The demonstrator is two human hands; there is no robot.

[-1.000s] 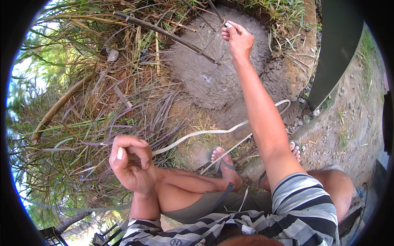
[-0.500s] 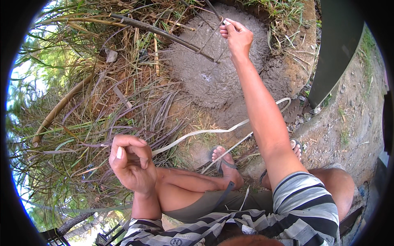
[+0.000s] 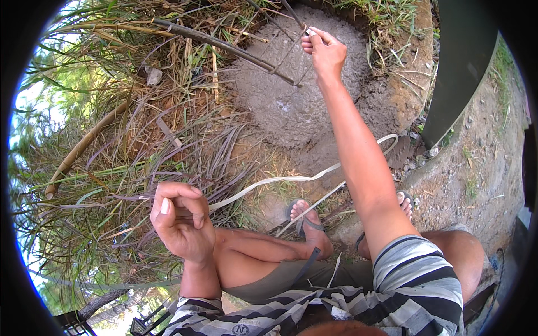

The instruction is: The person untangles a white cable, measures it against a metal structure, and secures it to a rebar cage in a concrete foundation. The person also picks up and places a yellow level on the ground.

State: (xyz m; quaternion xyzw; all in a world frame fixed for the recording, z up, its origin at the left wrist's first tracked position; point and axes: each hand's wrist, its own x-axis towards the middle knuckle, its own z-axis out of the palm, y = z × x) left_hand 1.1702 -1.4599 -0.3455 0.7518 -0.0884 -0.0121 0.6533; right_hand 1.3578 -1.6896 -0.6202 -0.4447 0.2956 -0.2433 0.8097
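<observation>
My right arm stretches out over wet grey mortar (image 3: 280, 120). At the end of a dark rod, my right hand (image 3: 328, 56) pinches a corner of a frame made of rods and thin wire ties (image 3: 235, 51). The exact spot between its fingertips is too small to make out. Raised at the lower left, my left hand (image 3: 184, 221) has its fingers curled round a long pale strip (image 3: 280, 180). That strip runs rightward, loops below my right forearm and comes back toward my foot. Part of it is hidden by my left fingers.
Long grass (image 3: 185, 143) covers the left bank, with a brown stick (image 3: 87, 147) and a stone (image 3: 153, 76) in it. A dark curved panel (image 3: 462, 61) stands right of the mortar. My sandalled foot (image 3: 309, 221) is below the strip.
Almost nothing differs. Both hands keep their places and grips; the whole view has shifted very slightly.
</observation>
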